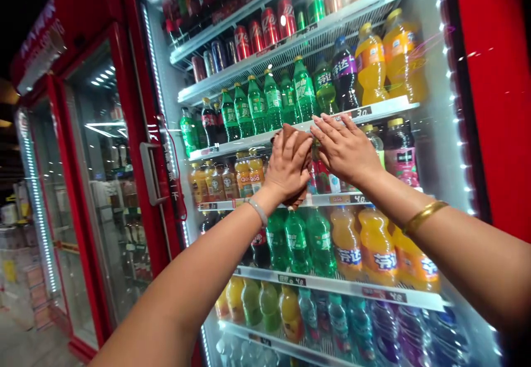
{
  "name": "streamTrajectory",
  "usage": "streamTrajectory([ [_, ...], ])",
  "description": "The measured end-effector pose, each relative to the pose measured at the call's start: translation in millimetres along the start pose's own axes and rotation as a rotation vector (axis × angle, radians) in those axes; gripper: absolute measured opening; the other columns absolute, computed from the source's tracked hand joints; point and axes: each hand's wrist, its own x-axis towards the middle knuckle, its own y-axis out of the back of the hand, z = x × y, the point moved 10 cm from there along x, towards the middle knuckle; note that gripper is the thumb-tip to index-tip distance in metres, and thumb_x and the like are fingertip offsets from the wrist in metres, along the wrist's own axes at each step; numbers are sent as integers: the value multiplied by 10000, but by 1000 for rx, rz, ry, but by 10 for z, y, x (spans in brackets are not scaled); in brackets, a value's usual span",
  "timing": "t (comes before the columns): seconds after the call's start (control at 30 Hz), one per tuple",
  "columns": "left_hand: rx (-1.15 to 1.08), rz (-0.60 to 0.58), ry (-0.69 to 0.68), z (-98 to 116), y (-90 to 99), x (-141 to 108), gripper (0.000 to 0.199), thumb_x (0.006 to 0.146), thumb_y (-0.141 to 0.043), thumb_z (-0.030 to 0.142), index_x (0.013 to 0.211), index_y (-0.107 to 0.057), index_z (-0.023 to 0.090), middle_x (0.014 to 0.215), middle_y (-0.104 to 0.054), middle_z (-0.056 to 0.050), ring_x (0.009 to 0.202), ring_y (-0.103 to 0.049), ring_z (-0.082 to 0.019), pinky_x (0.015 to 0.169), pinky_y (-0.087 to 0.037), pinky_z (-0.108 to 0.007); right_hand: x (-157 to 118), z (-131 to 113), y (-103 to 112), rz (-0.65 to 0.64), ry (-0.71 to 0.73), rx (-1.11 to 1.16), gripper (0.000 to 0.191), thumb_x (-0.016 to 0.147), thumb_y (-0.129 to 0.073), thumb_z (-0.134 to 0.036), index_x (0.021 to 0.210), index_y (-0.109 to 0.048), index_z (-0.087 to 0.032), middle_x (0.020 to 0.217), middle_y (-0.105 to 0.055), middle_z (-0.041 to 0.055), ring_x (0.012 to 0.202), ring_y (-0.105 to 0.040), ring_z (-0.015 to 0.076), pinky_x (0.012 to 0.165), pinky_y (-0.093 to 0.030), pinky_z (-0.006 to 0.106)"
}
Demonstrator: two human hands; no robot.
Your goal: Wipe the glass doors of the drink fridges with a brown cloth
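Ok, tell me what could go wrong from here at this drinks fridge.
The brown cloth could slip, as it looks bunched under the left hand. The right hand, with no cloth visible under it, might smudge the glass. The gold bracelet might knock the glass if it swings closer.

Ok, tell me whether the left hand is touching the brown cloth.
Touching: the head view shows the left hand spread over the brown cloth, which shows bunched between and beyond it.
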Motion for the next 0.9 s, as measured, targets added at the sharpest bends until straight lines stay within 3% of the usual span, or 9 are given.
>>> streamTrajectory([
  [0.1,20,-45,-21,-129,31,69,681,845,-571,249,1505,-405,272,1610,-407,-83,1601,-185,-298,1331,-157,-561,-8,-23,23,38,13,-14,585,1033,-412,-325,1584,-382,-129,1666,-377,119,1567,-328,277,1314,-220,563],
  [0.2,61,61,243,-376,83,166,623,890,-530,223,1500,-404,229,1605,-419,-115,1578,-254,-280,1343,-120,-544,41,-56,-13,59,-42,-2,556,1021,-408,-303,1550,-445,-134,1647,-409,120,1561,-342,283,1321,-200,561],
  [0.3,52,128,395,-359,17,158,615,929,-506,249,1525,-354,242,1636,-388,-109,1599,-213,-271,1342,-105,-564,143,-136,-133,62,-134,62,581,1025,-367,-290,1595,-379,-178,1654,-400,101,1578,-307,265,1335,-137,558],
  [0.47,65,19,146,-366,48,135,631,905,-523,237,1516,-366,246,1637,-399,-91,1584,-260,-252,1348,-126,-518,206,-308,-279,48,-215,112,634,1024,-288,-211,1651,-226,-141,1705,-282,111,1602,-240,248,1338,-113,551],
  [0.53,80,-2,111,-588,164,78,624,896,-507,211,1504,-378,257,1616,-429,-78,1568,-293,-238,1346,-145,-513,167,-331,-274,51,-224,110,637,1020,-297,-201,1650,-229,-138,1713,-255,110,1608,-221,247,1338,-119,546],
  [0.67,127,156,422,-1085,423,-119,643,893,-452,172,1520,-325,243,1608,-426,-112,1569,-283,-251,1331,-147,-580,104,-373,-251,81,-181,116,642,1020,-368,-249,1640,-259,-120,1710,-255,132,1610,-209,271,1333,-133,562],
  [0.7,135,173,467,-1077,418,-163,650,899,-445,176,1532,-304,228,1624,-401,-129,1584,-249,-262,1329,-130,-597,96,-376,-249,93,-178,118,646,1019,-375,-251,1640,-257,-118,1710,-253,138,1611,-205,277,1331,-136,574],
  [0.77,142,116,410,-863,303,-175,654,918,-437,201,1553,-280,212,1661,-339,-140,1610,-180,-269,1332,-94,-602,91,-381,-249,109,-179,121,645,1020,-373,-245,1641,-254,-117,1709,-250,146,1613,-198,283,1325,-141,594],
  [0.9,102,-132,-11,-266,46,-162,678,898,-502,301,1552,-333,242,1681,-315,-95,1624,-137,-254,1345,-113,-544,95,-411,-247,94,-178,98,603,1040,-346,-273,1613,-319,-87,1701,-262,156,1610,-206,287,1332,-132,575],
])
